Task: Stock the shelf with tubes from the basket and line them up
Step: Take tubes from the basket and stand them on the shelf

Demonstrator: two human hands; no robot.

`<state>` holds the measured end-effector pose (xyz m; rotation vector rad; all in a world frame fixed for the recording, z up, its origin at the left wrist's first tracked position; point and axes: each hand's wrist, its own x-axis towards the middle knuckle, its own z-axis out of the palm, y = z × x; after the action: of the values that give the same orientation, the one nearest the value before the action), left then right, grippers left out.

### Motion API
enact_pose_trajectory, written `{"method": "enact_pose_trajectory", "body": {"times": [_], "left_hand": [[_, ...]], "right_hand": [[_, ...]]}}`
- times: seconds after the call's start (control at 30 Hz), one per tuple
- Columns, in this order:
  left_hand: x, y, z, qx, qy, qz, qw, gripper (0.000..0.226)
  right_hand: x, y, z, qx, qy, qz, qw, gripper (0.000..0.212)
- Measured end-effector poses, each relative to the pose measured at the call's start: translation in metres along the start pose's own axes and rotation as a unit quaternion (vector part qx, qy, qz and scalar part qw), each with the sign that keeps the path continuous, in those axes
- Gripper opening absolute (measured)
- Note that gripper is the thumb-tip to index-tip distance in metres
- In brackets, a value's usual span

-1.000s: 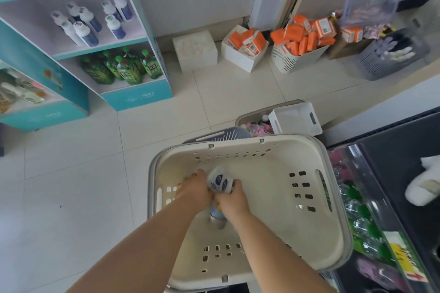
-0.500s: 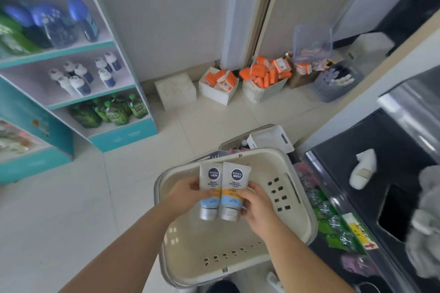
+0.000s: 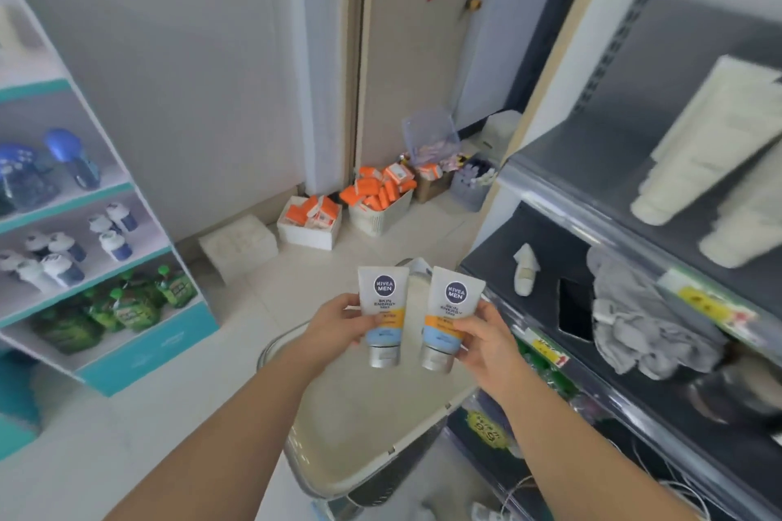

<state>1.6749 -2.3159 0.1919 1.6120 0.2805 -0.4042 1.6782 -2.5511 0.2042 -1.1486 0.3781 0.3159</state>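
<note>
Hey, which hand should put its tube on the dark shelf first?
Probably the right. The right hand holds the right tube next to the dark shelf; the left hand with the left tube is farther off, above the basket.

A small shop is shown: a teal display shelf (image 3: 152, 347) is stocked with rows of white-capped bottles (image 3: 63, 262) and green pouches (image 3: 131, 307), a dark metal shelf (image 3: 550, 266) at the right is fitted with yellow price labels (image 3: 704, 305) along its edge, and orange packs (image 3: 374, 192) are heaped in a white basket (image 3: 381, 220) on the tiled floor (image 3: 262, 309).
</note>
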Motion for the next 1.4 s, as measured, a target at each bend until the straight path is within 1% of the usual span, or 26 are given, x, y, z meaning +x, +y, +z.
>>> {"method": "enact_pose_trajectory", "body": {"times": [0.13, 0.23, 0.4, 0.5, 0.57, 0.67, 0.8, 0.83, 0.9, 1.03, 1.13, 1.27, 1.4], "left_hand": [[-0.009, 0.025, 0.024, -0.006, -0.043, 0.025, 0.999, 0.039], [-0.013, 0.043, 0.048, -0.003, -0.089, 0.048, 0.995, 0.046], [-0.023, 0.067, 0.108, 0.019, -0.165, 0.073, 0.983, 0.028], [-0.03, 0.079, 0.152, 0.031, -0.192, 0.093, 0.977, 0.034], [-0.039, 0.085, 0.182, 0.031, -0.207, 0.1, 0.973, 0.034], [-0.052, 0.091, 0.224, 0.032, -0.236, 0.099, 0.966, 0.031], [-0.082, 0.096, 0.287, 0.053, -0.284, 0.118, 0.95, 0.038], [-0.093, 0.097, 0.304, 0.053, -0.294, 0.124, 0.946, 0.035], [-0.112, 0.097, 0.338, 0.049, -0.308, 0.127, 0.941, 0.029], [-0.149, 0.09, 0.409, 0.051, -0.329, 0.123, 0.935, 0.034], [-0.178, 0.085, 0.464, 0.053, -0.341, 0.122, 0.931, 0.028], [-0.211, 0.081, 0.527, 0.056, -0.371, 0.129, 0.918, 0.031], [-0.238, 0.081, 0.578, 0.06, -0.388, 0.135, 0.91, 0.028]], "right_hand": [[-0.028, -0.019, -0.014, -0.001, 0.011, -0.039, 0.999, 0.037], [-0.05, -0.036, -0.03, 0.007, 0.028, -0.068, 0.997, 0.034], [-0.093, -0.059, -0.07, 0.018, 0.068, -0.107, 0.992, 0.032], [-0.12, -0.072, -0.104, 0.038, 0.093, -0.134, 0.986, 0.037], [-0.138, -0.081, -0.128, 0.061, 0.109, -0.151, 0.981, 0.041], [-0.168, -0.093, -0.162, 0.073, 0.128, -0.165, 0.975, 0.039], [-0.217, -0.103, -0.215, 0.067, 0.147, -0.183, 0.97, 0.036], [-0.23, -0.105, -0.229, 0.067, 0.152, -0.188, 0.968, 0.036], [-0.258, -0.109, -0.257, 0.069, 0.163, -0.2, 0.964, 0.037], [-0.315, -0.117, -0.312, 0.072, 0.19, -0.219, 0.954, 0.039], [-0.359, -0.124, -0.353, 0.057, 0.22, -0.229, 0.946, 0.036], [-0.407, -0.13, -0.406, 0.062, 0.241, -0.248, 0.936, 0.035], [-0.441, -0.132, -0.448, 0.069, 0.268, -0.261, 0.925, 0.035]]}}
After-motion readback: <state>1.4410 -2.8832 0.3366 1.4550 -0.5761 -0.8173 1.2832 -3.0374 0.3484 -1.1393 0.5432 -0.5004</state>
